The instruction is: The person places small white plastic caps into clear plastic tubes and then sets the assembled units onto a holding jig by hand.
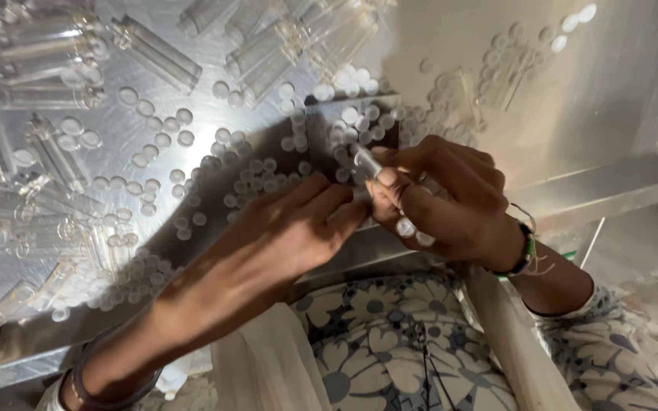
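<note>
My right hand (451, 198) grips a small clear plastic tube (367, 161) between thumb and fingers, its end pointing up and left. More clear pieces show inside that palm. My left hand (283, 236) reaches across from the lower left, its fingertips touching the right hand's thumb by the tube; whether it pinches a cap I cannot tell. Both hands hover over a shiny metal table (207, 99) strewn with several small round clear caps (257, 179).
Several clear plastic tubes (158, 53) lie in heaps along the table's top and left (47, 152). A metal side wall (573, 91) rises at the right and mirrors the caps. A metal rail (611, 190) runs below it. My flower-patterned clothing (390, 342) fills the bottom.
</note>
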